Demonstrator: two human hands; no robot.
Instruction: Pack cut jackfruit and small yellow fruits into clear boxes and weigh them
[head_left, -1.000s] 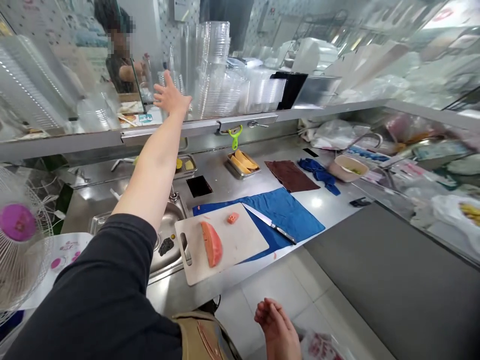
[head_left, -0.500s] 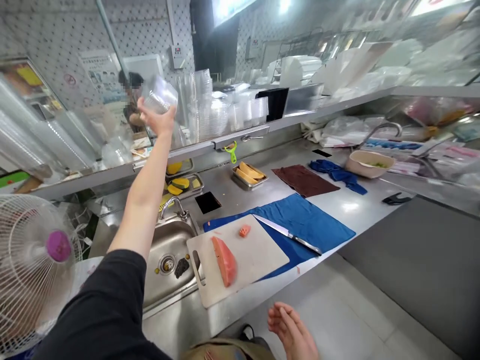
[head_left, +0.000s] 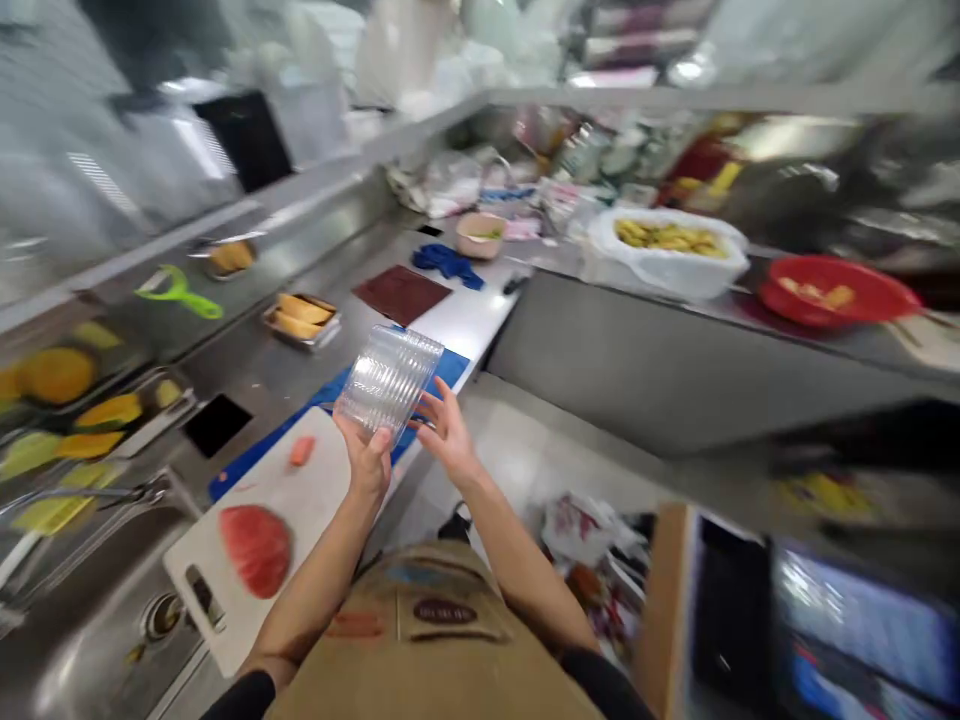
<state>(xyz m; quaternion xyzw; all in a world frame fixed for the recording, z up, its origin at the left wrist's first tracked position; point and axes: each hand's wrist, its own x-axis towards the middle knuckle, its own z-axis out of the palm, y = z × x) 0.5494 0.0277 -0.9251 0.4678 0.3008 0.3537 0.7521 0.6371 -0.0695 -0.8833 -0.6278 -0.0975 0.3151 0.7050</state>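
- The left hand [head_left: 366,456] is closed on the near end of the tub [head_left: 393,370], thumb on the side facing up.
- The right hand [head_left: 450,432] is apart, its fingers spread just beside the tub's right side; whether a fingertip touches is hard to tell.
- The tub is tilted in the air, in view over the cloth [head_left: 453,367]. It is clear and ribbed; one piece or several nested, I cannot tell.
- It looks very light and thin-walled, probably springy: a hard squeeze would likely dent or crack it.
- The smooth plastic may slip from wet fingers, so the ribs and rim seem the best hold, with light pressure from both sides.
- Near the left forearm, the board [head_left: 321,497] bears the melon [head_left: 255,550] and a small piece [head_left: 301,451].
- Further out on the bench [head_left: 480,306] sits the tray [head_left: 319,342] of yellow fruit.
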